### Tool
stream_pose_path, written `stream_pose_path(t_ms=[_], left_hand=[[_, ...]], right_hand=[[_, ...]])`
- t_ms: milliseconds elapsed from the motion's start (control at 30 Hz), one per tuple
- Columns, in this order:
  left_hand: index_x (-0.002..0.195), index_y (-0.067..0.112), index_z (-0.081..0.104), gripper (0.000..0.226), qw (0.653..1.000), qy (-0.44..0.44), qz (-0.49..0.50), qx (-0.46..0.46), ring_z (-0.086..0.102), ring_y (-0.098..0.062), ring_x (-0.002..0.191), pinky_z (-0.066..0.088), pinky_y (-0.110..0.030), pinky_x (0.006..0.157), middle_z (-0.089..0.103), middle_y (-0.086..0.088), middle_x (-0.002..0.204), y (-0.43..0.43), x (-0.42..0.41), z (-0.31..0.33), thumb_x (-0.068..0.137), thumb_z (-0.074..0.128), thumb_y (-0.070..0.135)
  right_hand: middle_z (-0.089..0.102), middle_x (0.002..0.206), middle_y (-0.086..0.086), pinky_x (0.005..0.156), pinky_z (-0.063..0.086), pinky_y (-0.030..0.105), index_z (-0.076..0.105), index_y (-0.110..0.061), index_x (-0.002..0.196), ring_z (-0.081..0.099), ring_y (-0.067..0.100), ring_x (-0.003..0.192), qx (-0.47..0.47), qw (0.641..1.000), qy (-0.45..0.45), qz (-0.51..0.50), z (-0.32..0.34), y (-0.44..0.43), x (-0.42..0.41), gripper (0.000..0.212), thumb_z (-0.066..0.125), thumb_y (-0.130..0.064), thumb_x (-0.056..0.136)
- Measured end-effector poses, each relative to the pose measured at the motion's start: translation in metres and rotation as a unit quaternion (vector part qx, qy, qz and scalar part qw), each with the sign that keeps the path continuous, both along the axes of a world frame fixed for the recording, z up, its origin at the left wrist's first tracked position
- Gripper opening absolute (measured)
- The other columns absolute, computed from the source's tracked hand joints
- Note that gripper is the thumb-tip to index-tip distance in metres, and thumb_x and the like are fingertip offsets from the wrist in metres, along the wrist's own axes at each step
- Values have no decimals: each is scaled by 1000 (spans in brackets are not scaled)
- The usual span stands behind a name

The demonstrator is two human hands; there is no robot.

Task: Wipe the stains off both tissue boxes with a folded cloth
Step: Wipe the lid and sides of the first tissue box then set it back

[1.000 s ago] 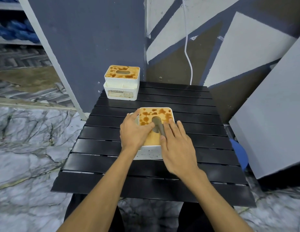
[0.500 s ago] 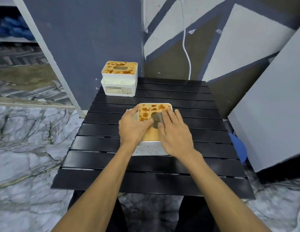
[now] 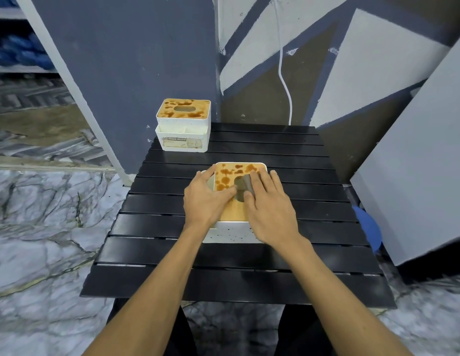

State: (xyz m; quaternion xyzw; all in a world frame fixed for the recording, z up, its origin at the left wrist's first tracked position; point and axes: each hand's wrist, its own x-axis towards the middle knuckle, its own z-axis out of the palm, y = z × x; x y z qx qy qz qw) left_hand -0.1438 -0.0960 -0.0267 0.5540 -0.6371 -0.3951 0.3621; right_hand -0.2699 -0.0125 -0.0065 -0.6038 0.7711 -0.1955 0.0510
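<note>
Two tissue boxes sit on a black slatted table (image 3: pixel 313 201) in the head view. The near box (image 3: pixel 231 217), at the centre of the frame, has a wooden lid; brown stains cover the lid's far half, while the near half looks clean. The left hand (image 3: pixel 205 199) lies on the box's left side, fingers (image 3: pixel 207 176) loosely spread, thumb stretched across the lid. The right hand (image 3: pixel 271 211) presses flat on the right side, fingers (image 3: pixel 266 181) close together, holding a grey-brown cloth (image 3: pixel 245 183) down on the lid beside the oval slot. Only a corner of the cloth shows past the index finger. The far box (image 3: pixel 184 127) stands well apart at the table's back left corner, above centre-left in the frame, its lid blotched with stains. A white cable (image 3: pixel 284 80) hangs down the painted wall behind the table.
</note>
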Motion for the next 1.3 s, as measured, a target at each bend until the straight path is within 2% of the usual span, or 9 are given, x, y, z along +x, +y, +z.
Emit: stream_pose_path(t_ms=[133, 233, 400, 533, 700, 833, 933, 1033, 1300], left_hand=[[138, 36, 60, 75, 1000, 1, -8, 0, 35, -14, 147, 41, -43, 113, 58, 2, 146, 0, -2, -1, 67, 72, 58], [140, 39, 57, 82, 1000, -16, -14, 6, 33, -17, 149, 39, -48, 115, 54, 4, 150, -1, -1, -2, 64, 65, 68], [142, 38, 55, 74, 1000, -21, -13, 6, 31, -16, 150, 35, -45, 117, 55, 4, 149, 1, 0, -1, 73, 72, 60], [138, 43, 58, 87, 1000, -4, -9, 17, 36, -14, 147, 39, -39, 114, 54, 4, 149, 4, -2, 4, 56, 62, 71], [140, 38, 58, 69, 999, -26, -17, 7, 41, -15, 143, 38, -36, 110, 57, 3, 147, 4, -1, 8, 74, 74, 52], [140, 35, 58, 62, 999, -29, -14, 5, 45, 1, 126, 35, -22, 97, 62, 7, 135, 7, -1, 12, 82, 77, 39], [140, 34, 59, 63, 1000, -27, -6, 2, 42, -9, 140, 42, -34, 109, 64, 7, 132, 7, -1, 14, 80, 78, 40], [136, 31, 61, 61, 1000, -10, -3, -10, 56, -8, 119, 47, -36, 106, 64, 17, 119, 9, -2, 16, 79, 80, 37], [144, 32, 55, 71, 999, -40, -1, -5, 35, -20, 146, 31, -49, 119, 42, -4, 157, 8, -2, 16, 78, 80, 42]], right_hand=[[0, 163, 4, 118, 19, 36, 19, -18, 153, -2, 23, 150, -4, 1000, -23, 11, -1, 22, 6, 53, 24, -35, 104], [10, 163, 6, 119, 21, 39, 24, -17, 152, 3, 24, 150, -14, 1000, -18, 18, -3, 24, 4, 55, 20, -38, 101], [15, 161, 10, 118, 26, 43, 27, -13, 151, 9, 28, 149, -10, 1000, 5, -5, -6, -1, -1, 61, 14, -41, 99], [20, 160, 11, 118, 27, 42, 27, -13, 151, 11, 28, 149, -23, 999, 25, 7, -8, 15, 3, 71, 4, -46, 92], [20, 159, 9, 121, 19, 38, 21, -12, 152, 11, 27, 149, 4, 998, 49, 23, -13, 20, 3, 71, -3, -43, 93], [21, 159, 14, 115, 30, 43, 28, -8, 150, 15, 32, 148, 4, 1000, 16, -9, -7, -10, -6, 66, 12, -40, 94], [17, 160, 14, 117, 28, 44, 27, -8, 150, 8, 31, 149, 6, 999, 36, 8, -11, -6, -7, 71, 2, -43, 94], [17, 160, 11, 120, 22, 42, 22, -12, 152, 7, 28, 150, 9, 998, 56, 21, -16, 13, -2, 71, -2, -44, 94], [12, 162, 8, 117, 24, 39, 24, -16, 152, 6, 27, 150, 0, 1000, -8, -4, -2, 6, -1, 53, 24, -35, 103]])
